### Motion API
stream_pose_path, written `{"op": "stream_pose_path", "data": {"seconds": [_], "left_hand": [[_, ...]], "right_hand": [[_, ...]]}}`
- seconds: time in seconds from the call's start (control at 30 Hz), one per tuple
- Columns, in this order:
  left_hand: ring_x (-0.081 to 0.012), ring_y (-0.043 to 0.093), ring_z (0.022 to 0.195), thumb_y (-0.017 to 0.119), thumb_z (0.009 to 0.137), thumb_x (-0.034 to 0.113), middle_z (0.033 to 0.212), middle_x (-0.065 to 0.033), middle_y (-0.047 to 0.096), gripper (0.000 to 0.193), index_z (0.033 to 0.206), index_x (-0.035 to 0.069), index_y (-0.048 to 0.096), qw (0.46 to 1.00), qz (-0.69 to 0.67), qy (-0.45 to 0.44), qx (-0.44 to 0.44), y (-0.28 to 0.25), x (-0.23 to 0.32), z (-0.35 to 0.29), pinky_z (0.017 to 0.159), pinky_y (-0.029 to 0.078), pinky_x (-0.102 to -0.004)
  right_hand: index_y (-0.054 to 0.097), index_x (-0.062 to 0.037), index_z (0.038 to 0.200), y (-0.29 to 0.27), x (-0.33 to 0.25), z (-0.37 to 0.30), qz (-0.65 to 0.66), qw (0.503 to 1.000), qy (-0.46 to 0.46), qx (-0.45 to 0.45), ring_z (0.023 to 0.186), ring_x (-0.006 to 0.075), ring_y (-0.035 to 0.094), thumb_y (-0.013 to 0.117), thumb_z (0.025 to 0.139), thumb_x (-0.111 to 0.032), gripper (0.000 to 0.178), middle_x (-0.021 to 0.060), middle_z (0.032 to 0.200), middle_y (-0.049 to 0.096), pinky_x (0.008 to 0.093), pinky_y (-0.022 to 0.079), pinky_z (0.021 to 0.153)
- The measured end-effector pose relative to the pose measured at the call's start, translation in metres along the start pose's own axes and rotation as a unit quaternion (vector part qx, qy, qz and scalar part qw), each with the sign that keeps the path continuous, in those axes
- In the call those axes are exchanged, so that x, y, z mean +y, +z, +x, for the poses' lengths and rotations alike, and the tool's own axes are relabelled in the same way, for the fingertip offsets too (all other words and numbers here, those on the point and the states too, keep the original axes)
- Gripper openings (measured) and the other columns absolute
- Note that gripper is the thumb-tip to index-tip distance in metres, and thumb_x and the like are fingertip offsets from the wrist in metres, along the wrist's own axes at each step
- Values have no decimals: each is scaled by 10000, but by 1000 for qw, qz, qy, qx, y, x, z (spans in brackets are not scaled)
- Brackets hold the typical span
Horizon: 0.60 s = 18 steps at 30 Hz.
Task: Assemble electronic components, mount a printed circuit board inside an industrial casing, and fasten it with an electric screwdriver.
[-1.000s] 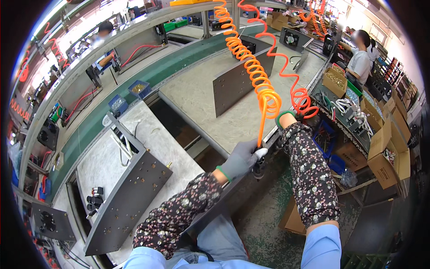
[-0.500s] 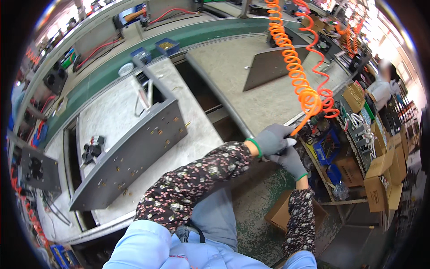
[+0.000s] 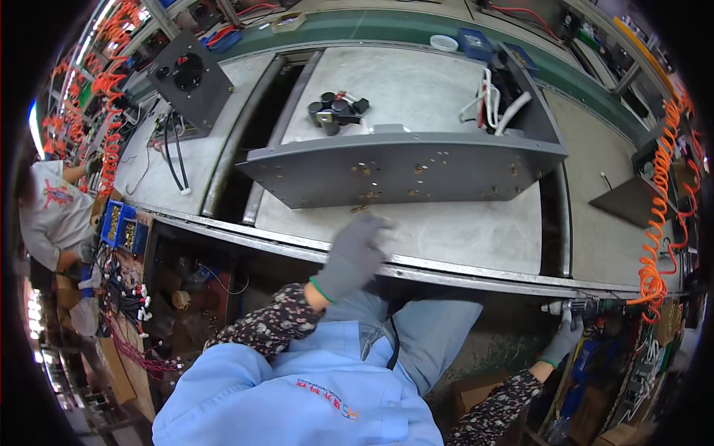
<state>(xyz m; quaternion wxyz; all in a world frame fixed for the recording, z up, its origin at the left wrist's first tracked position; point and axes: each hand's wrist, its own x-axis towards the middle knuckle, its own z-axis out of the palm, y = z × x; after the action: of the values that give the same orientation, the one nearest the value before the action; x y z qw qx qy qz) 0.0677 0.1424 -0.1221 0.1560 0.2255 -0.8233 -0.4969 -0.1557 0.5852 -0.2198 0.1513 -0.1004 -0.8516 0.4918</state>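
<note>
My left hand [image 3: 351, 255], in a grey glove with a green cuff, is over the front edge of the workbench. Motion blurs its fingers, and I cannot tell if they hold anything. Just beyond stands a dark grey metal panel [image 3: 401, 175], dotted with small brass-coloured fittings and holes. Loose brass-coloured screws [image 3: 361, 209] lie by its lower edge. Low on the right, my gloved right hand [image 3: 563, 340] is closed on a power screwdriver [image 3: 587, 305], fed by an orange coiled hose [image 3: 657, 215].
Behind the panel lie black components [image 3: 336, 111] and white cables [image 3: 487, 97]. A second panel with a fan [image 3: 191, 78] stands at left. Another person [image 3: 56, 212] works at the far left, near blue bins of fittings [image 3: 119, 223]. A grey plate [image 3: 632, 201] leans at right.
My view has swung left, bringing the panel to the middle. My hands, together before, are now apart: the left at the panel's front, the right out at the side with the screwdriver.
</note>
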Motion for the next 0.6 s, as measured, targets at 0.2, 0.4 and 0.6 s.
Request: {"op": "stream_pose_path", "data": {"seconds": [0.2, 0.4, 0.6], "left_hand": [[-331, 592, 908, 675, 765, 236, 1067, -188, 570, 432, 1128, 18, 589, 975, 189, 14, 113, -18, -56, -1, 770, 484, -407], [-349, 567, 934, 680, 748, 243, 1048, -181, 555, 450, 1118, 2, 592, 981, 131, 1, 144, -7, -48, 8, 792, 470, -411], [-341, 570, 923, 677, 725, 209, 1044, -178, 553, 440, 1094, -17, 597, 983, 117, -8, 139, -5, -55, 13, 791, 472, -421]], "right_hand": [[585, 24, 1059, 84, -115, -102, 68, 987, -143, 32, 952, 177, 579, 656, 838, -55, 245, 80, 1039, 619, 310, 471, 867], [603, -30, 1069, 188, -217, -202, 135, 878, -221, -403, 913, 216, 639, 564, 816, -17, 256, 127, 989, 628, 296, 505, 776], [600, -47, 1085, 237, -246, -231, 34, 835, -317, -449, 914, 354, 597, 545, 787, -12, 305, 159, 1018, 624, 421, 488, 785]]}}
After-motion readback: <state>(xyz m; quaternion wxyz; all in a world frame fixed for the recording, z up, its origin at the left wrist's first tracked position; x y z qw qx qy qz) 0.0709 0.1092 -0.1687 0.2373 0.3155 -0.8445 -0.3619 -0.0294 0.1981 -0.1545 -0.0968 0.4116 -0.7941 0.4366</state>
